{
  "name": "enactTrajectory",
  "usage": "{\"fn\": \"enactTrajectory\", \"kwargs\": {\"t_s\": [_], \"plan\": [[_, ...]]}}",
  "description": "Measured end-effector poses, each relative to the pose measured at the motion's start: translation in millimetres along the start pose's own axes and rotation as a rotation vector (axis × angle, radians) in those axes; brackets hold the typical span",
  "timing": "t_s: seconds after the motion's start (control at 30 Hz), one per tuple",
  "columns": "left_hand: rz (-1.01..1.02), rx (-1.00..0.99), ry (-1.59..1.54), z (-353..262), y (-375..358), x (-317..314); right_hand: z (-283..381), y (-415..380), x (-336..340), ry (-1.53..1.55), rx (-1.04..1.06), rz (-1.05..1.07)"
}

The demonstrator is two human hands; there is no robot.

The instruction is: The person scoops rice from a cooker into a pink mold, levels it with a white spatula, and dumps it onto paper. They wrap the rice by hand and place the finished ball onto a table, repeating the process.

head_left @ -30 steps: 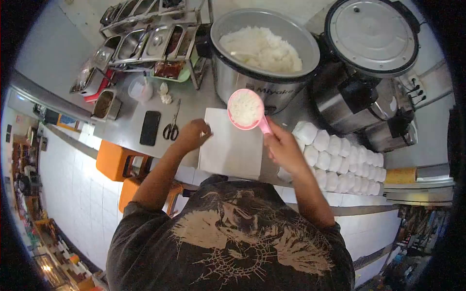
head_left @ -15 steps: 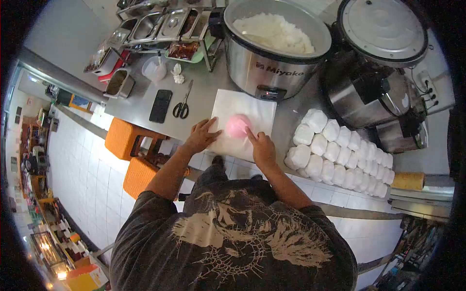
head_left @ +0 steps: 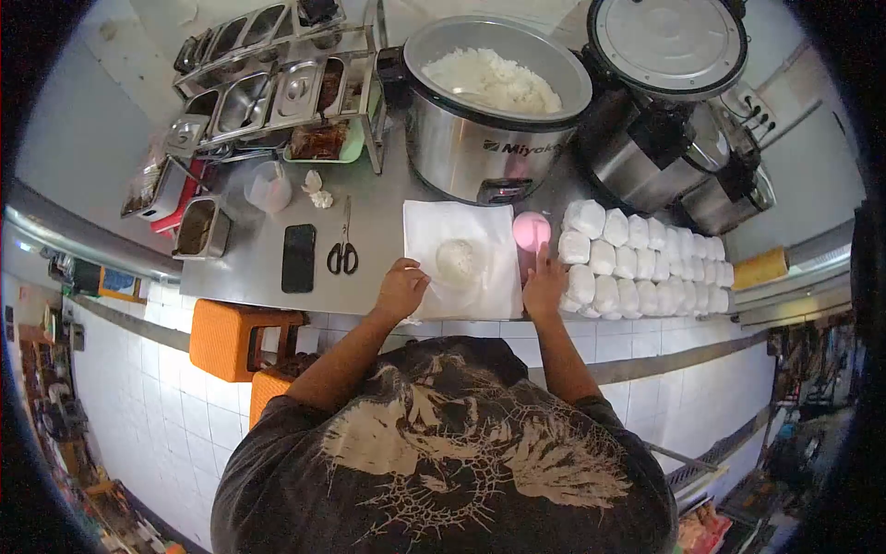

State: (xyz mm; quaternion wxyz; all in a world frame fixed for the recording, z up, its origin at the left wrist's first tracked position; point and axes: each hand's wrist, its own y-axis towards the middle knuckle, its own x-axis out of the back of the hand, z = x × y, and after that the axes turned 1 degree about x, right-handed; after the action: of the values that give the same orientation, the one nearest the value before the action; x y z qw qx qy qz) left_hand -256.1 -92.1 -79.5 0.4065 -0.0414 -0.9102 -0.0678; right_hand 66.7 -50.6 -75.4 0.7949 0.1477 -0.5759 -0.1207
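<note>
A white sheet of wrapping paper [head_left: 498,294] lies on the steel counter in front of me. On it sits a low round mound of white rice [head_left: 455,263]. My left hand [head_left: 403,288] is at the sheet's left edge, with its fingers curled together on the paper. Just past the right edge, my right hand [head_left: 544,282] is closed on the short handle of a pink scoop [head_left: 530,229], a rounded bowl shape. Rows of white wrapped packets [head_left: 637,263] stand right beside that hand.
A large rice cooker [head_left: 489,152] full of rice stands behind the paper. Scissors [head_left: 343,254], a phone [head_left: 298,258] and a plastic cup [head_left: 269,187] lie to the left. Farther back are metal food pans [head_left: 245,102]. Orange stools [head_left: 221,342] stand below the counter.
The pink scoop has come off the paper and moved right, uncovering the rice mound. My right hand moved with it. My left hand's spread fingers have drawn together. The camera view has shifted.
</note>
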Motion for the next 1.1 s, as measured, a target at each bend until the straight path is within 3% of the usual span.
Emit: {"fn": "enactTrajectory", "kwargs": {"t_s": [0.03, 0.13, 0.17, 0.23, 0.37, 0.47, 0.5, 0.6, 0.7, 0.8, 0.9, 1.0, 1.03, 1.1], "plan": [[-0.013, -0.028, 0.021, -1, 2, 2, 2, 1, 0, -0.108, 0.04, -0.043], [-0.018, 0.11, -0.2, 14, 10, -9, 37, -9, 27, 0.088, 0.27, 0.027], [0.04, 0.259, -0.454, 17, 11, -9, 48, -18, 26, 0.322, 0.369, 0.099], [0.17, 0.554, -0.955, 15, 17, -8, 72, -35, 34, 0.315, 0.419, 0.234], [0.136, 0.792, -1.494, 34, 26, -23, 66, -59, 11, 0.233, 0.331, 0.273], [0.141, 0.528, -1.248, -5, 15, 8, 58, -59, -5, 0.196, 0.272, 0.191], [0.17, 0.169, -0.782, 3, 12, 7, 61, -53, -1, 0.253, 0.229, 0.214], [0.148, -0.132, -0.351, -24, 4, 39, 75, -37, 22, 0.32, 0.261, 0.122], [0.204, -0.089, -0.29, 18, 6, 12, 33, -34, -3, 0.36, 0.246, 0.272], [0.057, -0.321, 0.172, 7, -5, 31, 11, -26, 14, 0.49, 0.216, 0.394], [-0.063, -0.487, 0.143, 8, -15, 33, 3, -22, 24, 0.644, 0.288, 0.367], [-0.036, -0.024, -0.407, -3, -20, 17, 11, -3, 26, 0.757, -0.038, 0.491], [0.077, 0.272, -0.341, -12, -15, 21, 28, 9, 40, 0.709, -0.133, 0.483], [-0.044, 0.33, -0.292, 0, -10, 0, 22, 19, 11, 0.618, -0.153, 0.468]]}}
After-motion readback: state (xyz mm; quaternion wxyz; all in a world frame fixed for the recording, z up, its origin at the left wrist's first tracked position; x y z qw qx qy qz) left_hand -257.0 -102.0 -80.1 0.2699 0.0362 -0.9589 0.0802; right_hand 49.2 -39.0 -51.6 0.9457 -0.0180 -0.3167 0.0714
